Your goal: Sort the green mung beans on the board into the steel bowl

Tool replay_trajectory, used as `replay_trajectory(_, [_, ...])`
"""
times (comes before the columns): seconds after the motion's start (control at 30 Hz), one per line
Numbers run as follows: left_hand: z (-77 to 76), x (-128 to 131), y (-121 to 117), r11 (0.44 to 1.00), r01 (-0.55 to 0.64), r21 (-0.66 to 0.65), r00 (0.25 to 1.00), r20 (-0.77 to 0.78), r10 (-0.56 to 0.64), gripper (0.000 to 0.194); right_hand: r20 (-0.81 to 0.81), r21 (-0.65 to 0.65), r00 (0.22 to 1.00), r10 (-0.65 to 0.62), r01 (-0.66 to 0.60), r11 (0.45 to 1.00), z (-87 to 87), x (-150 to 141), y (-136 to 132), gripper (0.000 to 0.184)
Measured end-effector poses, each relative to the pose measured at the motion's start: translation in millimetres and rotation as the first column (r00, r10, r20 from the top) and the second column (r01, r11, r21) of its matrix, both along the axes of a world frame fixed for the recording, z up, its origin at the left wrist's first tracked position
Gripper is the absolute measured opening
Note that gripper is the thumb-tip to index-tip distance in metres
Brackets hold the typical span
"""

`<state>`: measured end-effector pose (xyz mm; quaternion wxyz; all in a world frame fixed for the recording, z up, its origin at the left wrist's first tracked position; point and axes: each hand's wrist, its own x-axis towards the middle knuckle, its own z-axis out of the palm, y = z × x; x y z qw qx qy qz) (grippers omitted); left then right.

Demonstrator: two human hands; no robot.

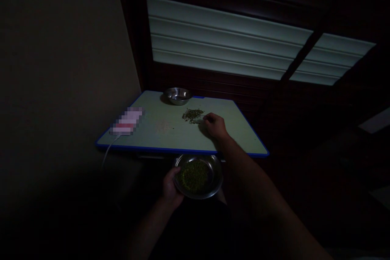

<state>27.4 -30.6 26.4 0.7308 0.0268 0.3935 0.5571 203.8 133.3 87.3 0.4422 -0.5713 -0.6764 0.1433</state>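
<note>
My left hand (172,187) grips the left rim of a metal bowl (217,189), its thumb over the edge. Small green grains or beans (194,175) lie inside; the dim light hides their exact kind. The bowl is below the table's near edge. Over the tabletop, my right hand (215,126) is closed, with thumb and fingertips together. Whatever they pinch, if anything, is too small to make out. Just left of those fingertips is a loose pile of small brownish-green bits (192,115).
A second metal bowl (178,96) stands at the back of the pale, blue-edged table (158,140). At the left lies a blurred-out pink and white object (127,122) with a white cable (107,151). A wall is on the left; dark slatted panels rise behind.
</note>
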Motion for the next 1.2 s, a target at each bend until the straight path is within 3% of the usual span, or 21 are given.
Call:
replay_trajectory(0.47, [3.5,5,5,0.999,0.048,-0.010,0.998,0.036,-0.048,0.018,-0.028,0.005,0.998,0.052,-0.051,0.999,0.1,2,2,0.020])
replay_trajectory(0.9, [-2.3,5,14,0.997,0.070,-0.019,0.994,0.086,-0.068,0.016,-0.059,0.011,0.997,0.045,-0.044,0.999,0.3,3,-1,0.018])
replay_trajectory(1.2, [-10.8,-1,10,0.995,0.091,0.044,0.989,0.112,-0.095,0.023,-0.090,-0.019,0.996,0.025,-0.027,0.999,0.9,2,1,0.018])
